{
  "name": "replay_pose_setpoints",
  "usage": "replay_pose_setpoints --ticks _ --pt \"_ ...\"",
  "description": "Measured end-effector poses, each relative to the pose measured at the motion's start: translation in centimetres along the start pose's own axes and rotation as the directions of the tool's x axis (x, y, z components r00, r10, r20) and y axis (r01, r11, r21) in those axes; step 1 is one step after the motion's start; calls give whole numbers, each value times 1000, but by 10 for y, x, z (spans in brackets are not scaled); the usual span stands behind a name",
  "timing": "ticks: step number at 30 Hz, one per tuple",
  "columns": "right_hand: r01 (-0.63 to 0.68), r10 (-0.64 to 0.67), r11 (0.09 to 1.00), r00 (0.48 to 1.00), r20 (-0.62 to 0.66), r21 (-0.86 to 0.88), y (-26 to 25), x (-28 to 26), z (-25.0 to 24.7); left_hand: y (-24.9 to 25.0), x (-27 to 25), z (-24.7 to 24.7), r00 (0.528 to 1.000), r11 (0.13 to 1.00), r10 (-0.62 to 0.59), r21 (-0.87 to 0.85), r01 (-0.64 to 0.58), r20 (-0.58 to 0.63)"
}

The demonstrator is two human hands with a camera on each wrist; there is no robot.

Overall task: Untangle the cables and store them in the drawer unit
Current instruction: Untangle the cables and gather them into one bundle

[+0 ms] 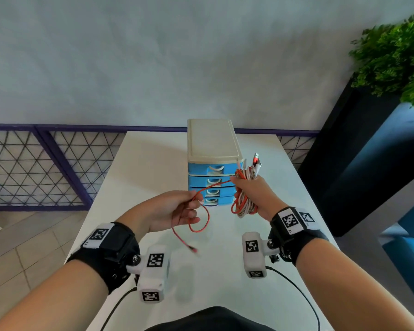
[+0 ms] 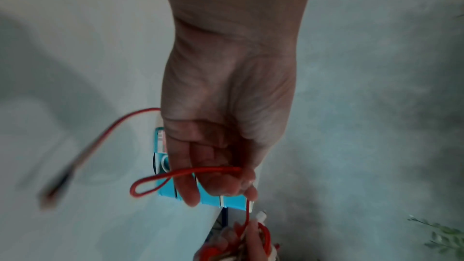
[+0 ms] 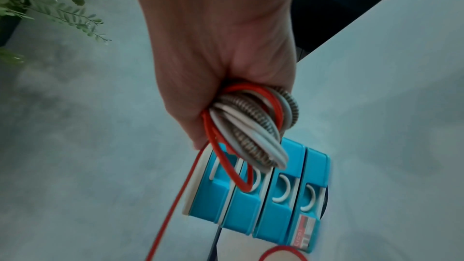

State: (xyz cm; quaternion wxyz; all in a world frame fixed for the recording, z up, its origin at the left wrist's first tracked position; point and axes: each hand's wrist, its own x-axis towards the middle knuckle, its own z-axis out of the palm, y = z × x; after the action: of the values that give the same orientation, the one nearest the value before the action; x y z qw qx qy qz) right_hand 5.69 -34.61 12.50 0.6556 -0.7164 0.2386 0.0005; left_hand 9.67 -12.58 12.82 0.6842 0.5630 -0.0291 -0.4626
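- My left hand [image 1: 170, 211] sits at 9 o'clock from the drawer unit, fingers [image 2: 187, 192] pinching the red cable [image 1: 202, 223], whose free end dangles over the table [image 1: 134, 168].
- The drawer unit [image 1: 212, 163] stands on the table at 12 o'clock, drawers closed.
- My right hand [image 1: 256, 197], at 3 o'clock, has fingers wrapped around the cable bundle [image 1: 243, 201].

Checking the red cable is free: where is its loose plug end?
Head view: the thin red cable's plug end dangles below the left hand, above the white table.
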Motion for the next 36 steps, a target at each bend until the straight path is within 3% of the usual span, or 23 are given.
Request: replay_pose_setpoints --ticks 5,11,15,19,22,24,27,29,31,33,36 --pt "33 -31 999 997 67 -29 2 -6 11 0 9 26 992 982 129 138 -129 6" --pt "-46 19 993 969 246 105 -10 -15 22 0 16 48 998 973 59 222 -65 32" --pt "-5 -31 995 937 348 102 -13 -20 26 0 16 49 1000 983 21 183 -18 -14" --pt "25 -30 999 966 256 20 -12 -23 31 -3 12 44 1000 972 11 235 -11 -1" --pt "4 -18 988 996 89 153 -15 -20 33 -8 8 33 998 974 -28 224 16 50" --pt "27 -23 969 1000 -20 246 -19 -15 29 -15 4 21 984 961 -121 263 83 132" --pt "55 -40 940 998 -51 338 -28 -9 15 -30 -1 1 962 899 -206 422 114 180" --pt "39 -43 949 999 4 314 -35 -12 8 -31 -1 -6 984 853 -139 518 63 109" --pt "8 -32 964 996 85 266 -39 -16 4 -23 -1 -5 1000 745 25 667 -14 -7" --pt "-27 -10 975 987 163 220 -40 -18 3 -13 1 -3 967 599 226 799 -43 -118" --pt "-54 11 982 972 234 178 -40 -20 2 -2 8 -3 895 530 412 844 -83 -171"
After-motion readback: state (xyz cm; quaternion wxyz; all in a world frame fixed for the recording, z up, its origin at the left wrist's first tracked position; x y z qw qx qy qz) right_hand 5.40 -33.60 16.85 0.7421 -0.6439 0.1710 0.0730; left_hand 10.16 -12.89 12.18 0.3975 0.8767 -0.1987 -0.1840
